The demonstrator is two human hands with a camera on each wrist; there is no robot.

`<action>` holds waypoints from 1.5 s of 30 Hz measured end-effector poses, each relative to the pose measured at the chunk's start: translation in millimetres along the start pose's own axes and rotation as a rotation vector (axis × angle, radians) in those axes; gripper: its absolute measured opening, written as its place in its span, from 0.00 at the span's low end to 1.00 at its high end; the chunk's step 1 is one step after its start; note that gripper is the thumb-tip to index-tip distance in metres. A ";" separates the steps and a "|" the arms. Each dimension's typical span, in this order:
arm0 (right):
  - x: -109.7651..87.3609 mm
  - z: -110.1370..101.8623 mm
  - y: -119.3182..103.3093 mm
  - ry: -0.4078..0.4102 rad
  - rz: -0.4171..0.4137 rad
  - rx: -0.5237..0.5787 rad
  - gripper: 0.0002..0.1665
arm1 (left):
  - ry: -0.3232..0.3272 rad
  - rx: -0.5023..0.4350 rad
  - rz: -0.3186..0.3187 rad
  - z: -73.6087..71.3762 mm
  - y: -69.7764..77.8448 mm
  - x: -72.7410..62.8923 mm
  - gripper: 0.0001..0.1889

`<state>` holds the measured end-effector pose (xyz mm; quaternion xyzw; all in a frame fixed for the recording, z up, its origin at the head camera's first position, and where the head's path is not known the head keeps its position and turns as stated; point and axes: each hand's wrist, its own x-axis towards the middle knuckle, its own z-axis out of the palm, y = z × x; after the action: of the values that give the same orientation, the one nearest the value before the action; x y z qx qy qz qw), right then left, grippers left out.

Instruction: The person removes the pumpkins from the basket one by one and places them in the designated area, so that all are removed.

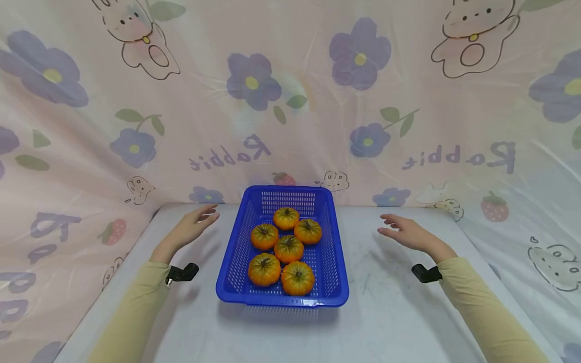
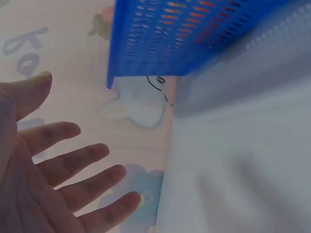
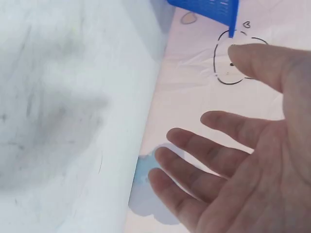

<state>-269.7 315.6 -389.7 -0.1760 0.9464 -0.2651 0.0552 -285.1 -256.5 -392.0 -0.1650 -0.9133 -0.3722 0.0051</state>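
Note:
A blue plastic basket with perforated walls sits mid-table and holds several small orange-and-green pumpkins. To its left, my left hand hovers over the table with fingers spread, holding nothing. On the other side my right hand is raised too, its fingers extended and slightly bent, also with nothing in it. The left wrist view has the left palm below the basket's perforated side. In the right wrist view only a corner of the basket shows, beyond the right thumb.
A white table stretches under the basket and both arms. Behind and at the sides hangs a pale pink curtain printed with flowers and rabbits. Each wrist carries a black camera mount, one on the left and one on the right.

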 end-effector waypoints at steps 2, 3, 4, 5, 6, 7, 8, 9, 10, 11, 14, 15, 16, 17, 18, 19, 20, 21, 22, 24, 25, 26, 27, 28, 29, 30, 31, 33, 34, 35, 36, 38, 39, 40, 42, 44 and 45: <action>-0.2 -2.0 -2.3 0.002 0.008 0.033 0.35 | -0.020 -0.038 0.020 -1.4 3.1 0.4 0.30; -0.4 -2.9 -3.6 0.002 0.011 0.051 0.35 | -0.033 -0.067 0.026 -2.2 4.1 0.6 0.29; -0.5 -4.0 -5.3 0.003 0.013 0.069 0.35 | -0.050 -0.104 0.031 -2.8 5.0 0.8 0.29; -0.4 -4.9 -6.8 0.003 0.013 0.086 0.34 | -0.069 -0.139 0.034 -3.4 5.7 0.9 0.29; -0.2 -5.9 -8.4 0.004 0.009 0.101 0.34 | -0.093 -0.177 0.032 -4.1 6.0 0.8 0.29; 0.1 -6.8 -10.0 0.005 0.007 0.118 0.34 | -0.118 -0.216 0.022 -4.5 6.5 0.6 0.29; 0.6 -7.7 -11.7 0.007 0.005 0.138 0.34 | -0.140 -0.253 0.009 -4.8 6.7 0.5 0.29; 1.2 -8.4 -13.6 0.008 0.002 0.161 0.33 | -0.161 -0.292 -0.006 -4.8 7.2 0.1 0.29; 1.8 -9.1 -15.2 0.005 -0.002 0.186 0.33 | -0.183 -0.322 -0.016 -4.9 7.4 -0.2 0.30; 2.4 -9.5 -17.0 0.003 -0.002 0.211 0.33 | -0.205 -0.347 -0.022 -4.7 7.8 -0.5 0.30; 4.0 -10.2 -22.0 -0.006 0.000 0.280 0.33 | -0.249 -0.405 -0.037 -3.1 9.1 -1.4 0.30; 4.4 -10.2 -23.9 -0.009 0.000 0.298 0.32 | -0.258 -0.418 -0.039 -2.5 9.4 -1.6 0.30; 4.7 -10.4 -25.4 -0.013 -0.004 0.308 0.32 | -0.267 -0.425 -0.035 -2.0 9.5 -1.5 0.30; 4.7 -10.5 -27.7 -0.013 -0.003 0.321 0.32 | -0.270 -0.429 -0.036 -1.2 9.9 -1.3 0.30; 4.7 -10.7 -29.9 -0.014 -0.005 0.328 0.32 | -0.271 -0.434 -0.040 -0.5 10.5 -1.3 0.29; 4.5 -11.0 -32.7 -0.013 -0.005 0.335 0.32 | -0.271 -0.441 -0.048 0.3 11.3 -1.0 0.29; 4.5 -11.3 -35.6 -0.012 -0.005 0.343 0.31 | -0.275 -0.441 -0.046 1.1 12.0 -0.8 0.30; 4.3 -11.5 -38.8 -0.010 -0.004 0.349 0.31 | -0.278 -0.448 -0.052 2.2 12.9 -0.4 0.30; 4.2 -11.7 -42.2 -0.008 -0.002 0.358 0.31 | -0.281 -0.451 -0.056 3.3 14.0 0.1 0.30; 4.0 -11.8 -50.0 -0.006 0.003 0.376 0.31 | -0.291 -0.466 -0.065 5.7 16.4 0.7 0.30; 4.1 -11.8 -54.0 -0.005 0.001 0.390 0.31 | -0.295 -0.472 -0.075 6.9 17.4 0.9 0.31; 4.4 -11.5 -57.7 -0.005 -0.003 0.400 0.30 | -0.301 -0.477 -0.083 8.1 18.2 1.1 0.31; 4.8 -11.2 -61.1 -0.003 -0.010 0.409 0.30 | -0.303 -0.486 -0.097 9.4 19.1 1.2 0.30; 5.3 -10.9 -64.7 -0.002 -0.017 0.419 0.30 | -0.310 -0.488 -0.103 10.5 20.0 1.1 0.31; 6.1 -10.3 -68.2 0.000 -0.023 0.428 0.29 | -0.317 -0.491 -0.106 11.5 20.5 0.9 0.31; 7.0 -9.7 -71.6 0.001 -0.030 0.437 0.28 | -0.317 -0.494 -0.118 12.7 20.9 0.8 0.31; 8.0 -8.9 -74.9 0.001 -0.034 0.450 0.28 | -0.312 -0.496 -0.131 13.9 21.5 0.5 0.31; 9.8 -7.2 -80.8 0.000 -0.041 0.476 0.27 | -0.306 -0.490 -0.134 16.4 22.1 0.0 0.32; 10.8 -6.2 -84.2 -0.004 -0.041 0.493 0.27 | -0.300 -0.486 -0.136 17.8 22.3 -0.2 0.33; 11.8 -5.0 -87.0 -0.010 -0.043 0.512 0.26 | -0.292 -0.485 -0.139 19.2 22.7 -0.5 0.33; 12.5 -3.9 -89.8 -0.016 -0.046 0.528 0.26 | -0.283 -0.483 -0.149 20.8 23.0 -0.6 0.33; 13.6 -1.5 -94.9 -0.031 -0.059 0.555 0.26 | -0.283 -0.475 -0.150 24.1 22.8 -0.7 0.33; 14.0 -0.2 -97.4 -0.037 -0.067 0.565 0.27 | -0.283 -0.476 -0.156 25.7 22.7 -0.7 0.33; 14.4 1.1 -99.7 -0.044 -0.074 0.571 0.27 | -0.284 -0.479 -0.160 27.2 22.5 -0.8 0.33; 15.0 3.6 -104.4 -0.061 -0.099 0.590 0.28 | -0.285 -0.486 -0.169 29.9 21.6 -1.1 0.33; 15.7 6.6 -108.9 -0.082 -0.125 0.621 0.28 | -0.279 -0.498 -0.172 32.2 20.8 -1.6 0.32; 16.0 8.4 -111.0 -0.096 -0.136 0.638 0.28 | -0.276 -0.505 -0.172 33.0 20.5 -2.0 0.32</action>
<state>-249.2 217.3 -339.2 -0.2249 0.7981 -0.5426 0.1343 -273.1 -220.9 -402.2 -0.1322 -0.7947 -0.5606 -0.1917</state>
